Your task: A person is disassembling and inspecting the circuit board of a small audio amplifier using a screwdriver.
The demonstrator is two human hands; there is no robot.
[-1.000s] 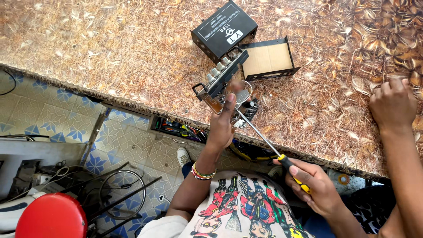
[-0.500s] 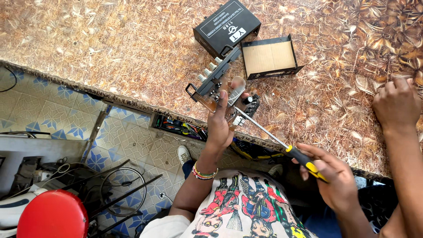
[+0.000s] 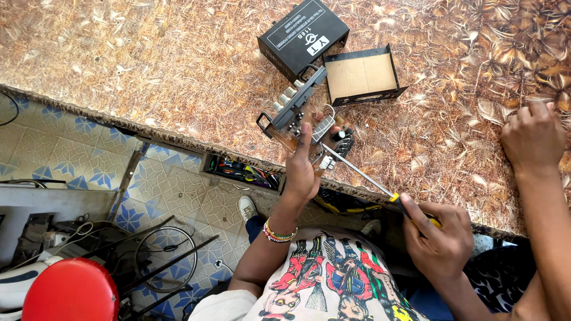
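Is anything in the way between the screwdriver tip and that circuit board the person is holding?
Nothing visible. The right hand holds the screwdriver, whose shaft runs clear to the circuit board gripped in the left hand.

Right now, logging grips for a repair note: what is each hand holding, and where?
Left hand grips the circuit board assembly by its near edge; right hand holds the screwdriver by its handle.

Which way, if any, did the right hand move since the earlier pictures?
Yes, slightly: the right hand with the screwdriver shifted toward the picture's right, away from the black box.
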